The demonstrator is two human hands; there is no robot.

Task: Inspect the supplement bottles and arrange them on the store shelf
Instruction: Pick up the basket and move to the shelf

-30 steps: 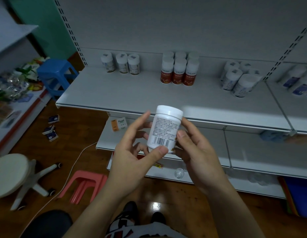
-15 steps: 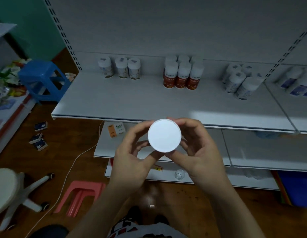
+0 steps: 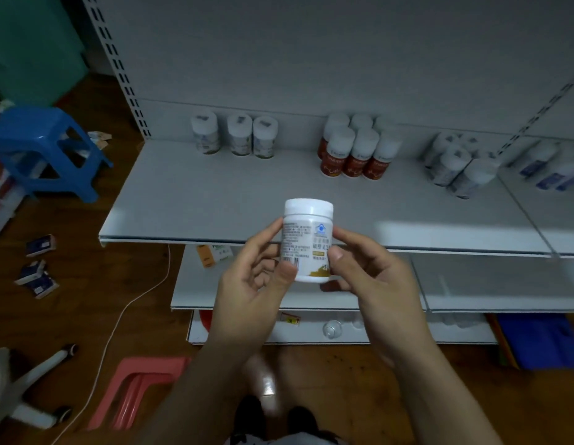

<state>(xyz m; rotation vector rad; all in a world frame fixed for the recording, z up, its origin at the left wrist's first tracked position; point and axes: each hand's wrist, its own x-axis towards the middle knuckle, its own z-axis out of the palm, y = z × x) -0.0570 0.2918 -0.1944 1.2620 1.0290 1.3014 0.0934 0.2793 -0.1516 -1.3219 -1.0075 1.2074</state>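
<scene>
White top shelf [image 3: 247, 200]: bottles stand along back edge. On floor left of it, blue stool [image 3: 44, 149]. Raised before shelf front edge: left hand [image 3: 247, 284] and right hand [image 3: 378, 277], fingers and thumbs of both curled round white bottle [image 3: 306, 242] between them. Mid-shelf cluster of red-label bottles [image 3: 356, 155]; to its left, row of three white-label bottles [image 3: 235, 136]. Gripped white bottle upright, cap up, label and barcode toward camera, off shelf.

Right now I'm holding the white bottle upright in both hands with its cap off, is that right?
Not quite. The head view shows the white bottle upright, held by the left hand and the right hand, but its white cap is on, not off.
</scene>
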